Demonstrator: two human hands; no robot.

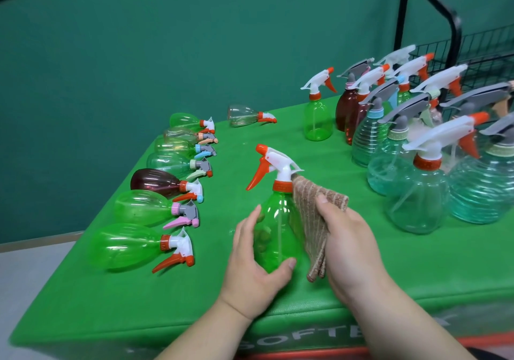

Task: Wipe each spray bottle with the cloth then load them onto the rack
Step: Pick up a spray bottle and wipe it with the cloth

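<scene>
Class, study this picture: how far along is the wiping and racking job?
Done: no bottle shows on the visible part of the rack. In hand: the left hand holds a green bottle; the right hand presses the cloth against it. Left: lying bottles and standing bottles on the table.

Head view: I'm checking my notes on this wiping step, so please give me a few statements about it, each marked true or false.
1. The left hand grips the green spray bottle upright. True.
2. The right hand holds the brown cloth against that bottle. True.
3. The held bottle's trigger is blue. False: it is orange-red.
4. The left row of bottles stands upright. False: they lie on their sides.
5. A black wire rack shows at the far right. True.
</scene>
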